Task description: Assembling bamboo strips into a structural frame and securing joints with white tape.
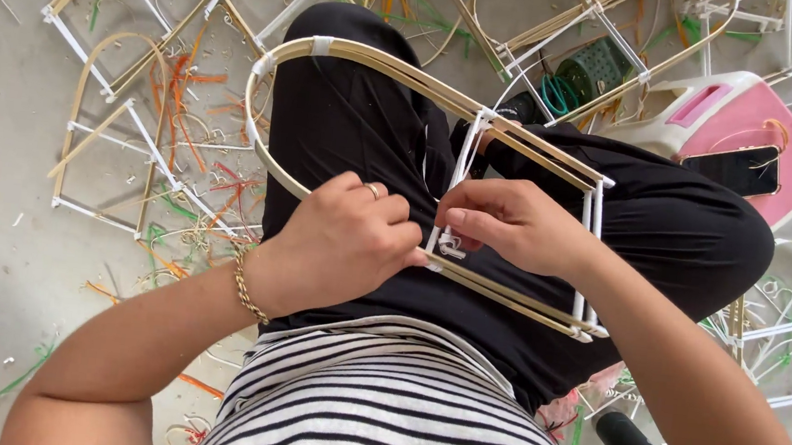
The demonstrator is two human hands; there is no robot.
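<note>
Here's the bamboo frame [373, 61], an arched loop of pale strips with straight rails running off to the right, lying across the person's lap on the black trousers [676, 230]. A white plastic strip [460, 175] runs upright across the rails near the middle, and that's where the action is. The right hand [512, 226] has thumb and fingertips pinched together on the lower end of that strip, right where it meets the near rail, a small white knot showing just below the fingers. The left hand [346, 242] comes in from the left, fingers curled closed, knuckles pressed up against the same joint and touching the near rail; whether it actually grips the strip, I can't tell. There's a ring on one finger and a gold chain bracelet [248, 288] at the wrist.

At the frame's right end, two more white binding strips [590, 241] tie the rails together. Nearer the camera, a black-and-white striped shirt [377, 414].

Out on the concrete floor [9, 118], left of the lap, finished bamboo frames [119, 138] lie among orange and green offcuts. Far right, a pink and white plastic stool [764, 122] carries a dark phone [735, 168]. Beyond the knees, a green spool [590, 69] sits among more frames.
</note>
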